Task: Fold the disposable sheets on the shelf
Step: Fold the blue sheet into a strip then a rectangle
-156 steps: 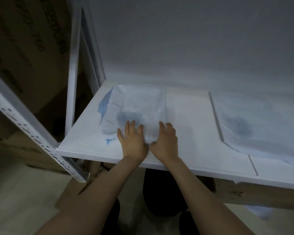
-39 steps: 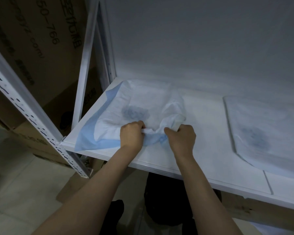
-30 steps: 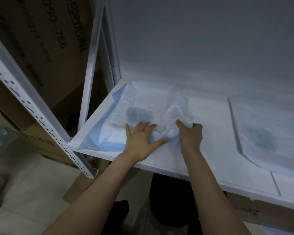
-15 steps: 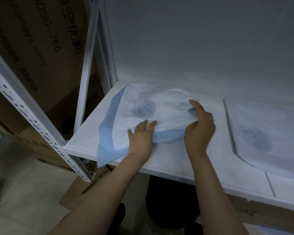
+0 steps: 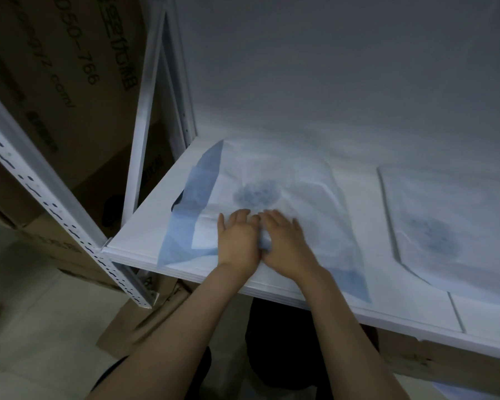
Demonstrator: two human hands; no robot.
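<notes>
A white disposable sheet (image 5: 309,186) with blue edges and a dark grey stain lies spread on the left part of the white shelf (image 5: 367,295). My left hand (image 5: 237,241) and my right hand (image 5: 286,241) lie side by side, palms down and fingers straight, pressing the sheet's near middle. A small blue bit of sheet shows between the two hands. A second stained sheet (image 5: 445,226) lies flat on the shelf to the right, apart from both hands.
A white perforated upright (image 5: 58,209) and a slanted brace (image 5: 145,131) frame the shelf's left side. Printed cardboard boxes (image 5: 55,67) stand behind them. The grey wall (image 5: 329,67) closes the back. More cardboard lies under the shelf on the pale floor.
My right hand let go of the lifted sheet edge and came down flat beside my left hand. The sheet, bunched up a second ago, now lies spread out to the right.
</notes>
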